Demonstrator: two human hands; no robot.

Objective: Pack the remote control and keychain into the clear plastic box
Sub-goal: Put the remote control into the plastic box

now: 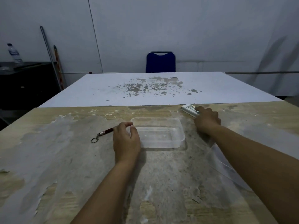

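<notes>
Two bare forearms are reaching out over a worn, peeling wooden table (68, 159), its grey patches showing through the tan veneer. The left hand (126, 141) is resting at the left end of the clear rectangular plastic box (159, 135), fingers curled loosely and slightly parted, gripping nothing that I can make out. Just beside it, to the left, the dark red pen-shaped keychain with a metal ring (103, 133) is lying on the tabletop. The right hand (207, 118) is closing over the near end of the white remote control (189, 108), which is sitting at the table's far edge, beyond the box's right corner. A white, stained table (113, 88) is butting against that edge, with a blue metal-framed chair (160, 62) behind it, near the pale wall.
</notes>
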